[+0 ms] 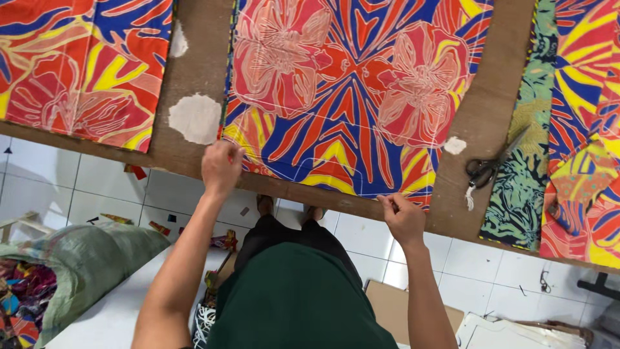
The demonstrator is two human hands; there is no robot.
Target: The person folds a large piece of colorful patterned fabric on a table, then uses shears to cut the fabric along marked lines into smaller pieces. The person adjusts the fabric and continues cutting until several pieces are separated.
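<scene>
Green cloth of my skirt (pixel 297 304) hangs below my wrists. Both my left hand (pixel 221 168) and right hand (pixel 403 220) pinch the near hem of the flowered fabric panel (pixel 355 90), fingers clamped together on it. Beyond them it lies flat and seemingly uncut; scissors (pixel 484 169) rest untouched, right of my right fingers.

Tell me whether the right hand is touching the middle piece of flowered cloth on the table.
Touching. The head view shows the right hand pinching the near edge of the middle flowered cloth at the table edge, fingers on the fabric with no gap.
</scene>
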